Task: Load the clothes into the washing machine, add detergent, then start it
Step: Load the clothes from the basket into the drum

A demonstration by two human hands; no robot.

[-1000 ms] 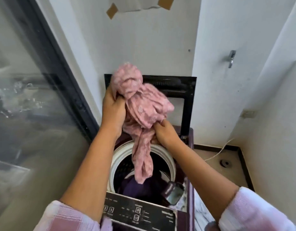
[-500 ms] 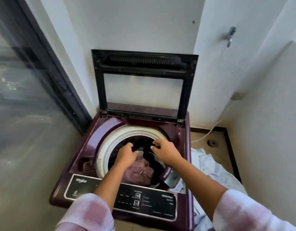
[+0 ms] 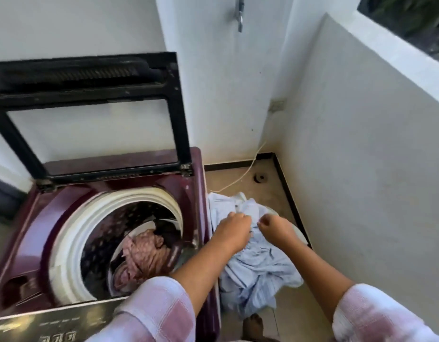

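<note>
— Where are your hands?
— Both down on the pale blue clothes (image 3: 258,265) heaped on the floor just beside the washing machine (image 3: 53,213). My left hand (image 3: 234,230) has its fingers curled into the fabric; my right hand (image 3: 275,228) grips it too, close alongside.
— And the machine?
— Lid (image 3: 90,77) standing up, a pink garment (image 3: 142,257) lying in the drum (image 3: 73,243) among darker cloth, my bare foot (image 3: 254,324) just below the heap
</note>
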